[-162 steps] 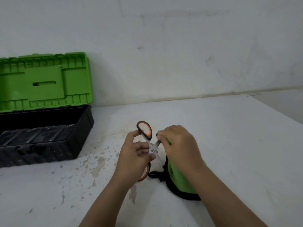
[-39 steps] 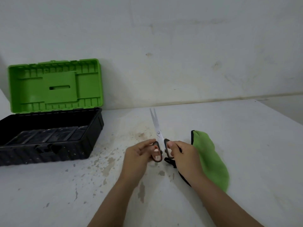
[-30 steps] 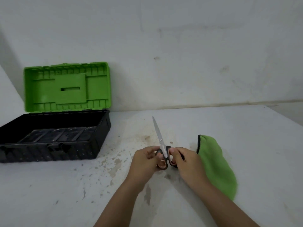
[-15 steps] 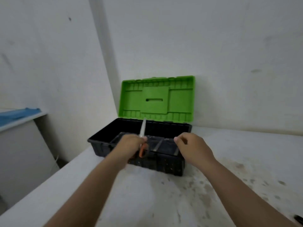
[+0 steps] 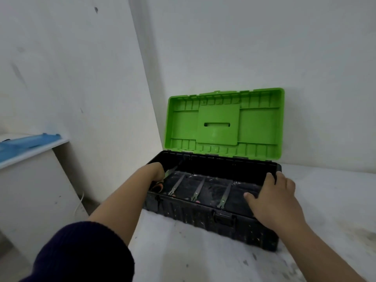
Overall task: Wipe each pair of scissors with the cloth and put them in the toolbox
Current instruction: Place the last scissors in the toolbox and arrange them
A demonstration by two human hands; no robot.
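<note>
Holding on tight, the left hand (image 5: 155, 173) is down inside the black toolbox (image 5: 203, 215) at its left end. Its fingers seem curled round the orange-handled scissors (image 5: 169, 172), but the fingers themselves are mostly hidden behind the box wall, so I cannot be fully sure of the hold. A bit of orange handle peeks out under the hand, and the shiny blade points up and away toward the back wall of the box.

The right hand (image 5: 272, 197) rests on the right end of the toolbox with its fingers spread out flat. It looks like it is keeping the box from sliding.

Three other pairs of scissors (image 5: 198, 189) already lie side by side on the floor of the box. So I think most of the job is done, and this pair only needs to be let go. The cloth is not in this view, and I cannot tell if more scissors wait outside it.

Room is tight at the left end, with the side wall right beside the hand and the next pair close by. The green lid (image 5: 223, 123) stands up at the back, leaning near the wall, so the way straight up and toward the person is open. The table (image 5: 183, 259) in front gives space to pull back.
</note>
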